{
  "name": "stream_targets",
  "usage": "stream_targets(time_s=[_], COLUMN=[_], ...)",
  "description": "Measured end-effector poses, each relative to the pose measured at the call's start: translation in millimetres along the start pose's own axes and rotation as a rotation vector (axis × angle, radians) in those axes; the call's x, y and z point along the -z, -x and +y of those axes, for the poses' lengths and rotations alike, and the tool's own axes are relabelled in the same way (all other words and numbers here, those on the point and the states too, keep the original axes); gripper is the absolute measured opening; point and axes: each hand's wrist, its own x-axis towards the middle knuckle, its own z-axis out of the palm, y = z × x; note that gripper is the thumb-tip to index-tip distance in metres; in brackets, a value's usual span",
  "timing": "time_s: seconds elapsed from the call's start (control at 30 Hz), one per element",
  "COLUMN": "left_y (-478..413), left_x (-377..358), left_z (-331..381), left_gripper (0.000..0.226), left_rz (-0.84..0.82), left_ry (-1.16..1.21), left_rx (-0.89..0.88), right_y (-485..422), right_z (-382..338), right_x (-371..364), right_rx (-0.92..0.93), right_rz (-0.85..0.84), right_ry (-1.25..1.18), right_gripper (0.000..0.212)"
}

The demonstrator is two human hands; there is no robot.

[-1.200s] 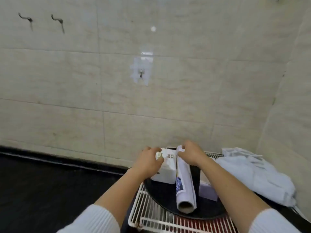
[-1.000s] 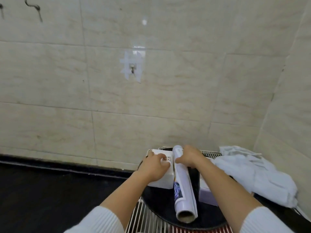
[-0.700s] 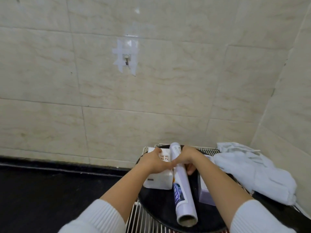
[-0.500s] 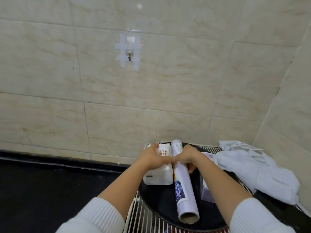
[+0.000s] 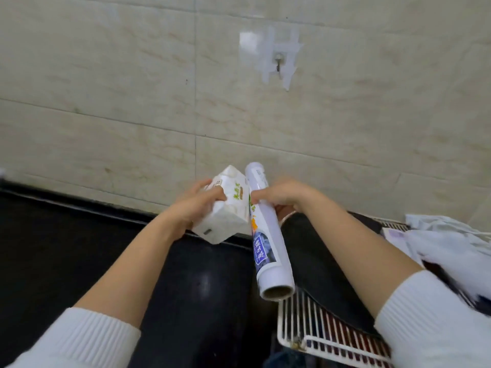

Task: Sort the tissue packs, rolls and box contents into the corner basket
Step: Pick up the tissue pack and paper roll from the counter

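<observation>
My left hand [image 5: 195, 205] grips a white tissue pack [image 5: 225, 208] with green print, held tilted in the air. My right hand [image 5: 281, 195] holds a long white roll [image 5: 265, 235] with a blue label near its upper end; its open cardboard core points toward me. Pack and roll touch side by side, raised above the black counter left of the white wire basket [image 5: 318, 338]. A dark round tray [image 5: 318, 251] lies in the basket, partly behind my right arm.
A crumpled white cloth or bag [image 5: 451, 240] lies at the right by the corner, over a purple-and-white pack [image 5: 396, 235]. The black counter [image 5: 66, 248] stretches to the left. A taped hook [image 5: 277, 62] is on the tiled wall.
Both hands have lifted the tissue pack and the roll off the dark tray and carried them up and to the left. The view has swung left.
</observation>
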Motion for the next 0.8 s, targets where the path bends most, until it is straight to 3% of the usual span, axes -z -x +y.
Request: stream_targets(time_s=[0.2, 0.4, 0.57, 0.8], left_y=[31.5, 66.6, 78.2, 89.9], left_x=[133.8, 234.8, 278.8, 278.5], left_z=[-91.9, -201.2, -265.3, -307.9], left_gripper=[0.068, 0.031, 0.084, 0.093], left_rz=[0.203, 0.28, 0.331, 0.243], left_ry=[-0.046, -0.03, -0.254, -0.645], left_rx=[0.102, 0.242, 0.38, 0.411], right_y=[-36.1, -47.6, -49.2, -51.4], right_z=[-38.4, -38.6, -28.3, -18.1], right_x=[-173.6, -339.0, -420.7, -474.9], right_rx=[-0.028, -0.148, -0.245, -0.273], right_rz=[-0.11, -0.092, -0.081, -0.086], right_ry=[0.014, 0.131, 0.19, 0.205], right_gripper=[0.046, 0.069, 0.068, 0.06])
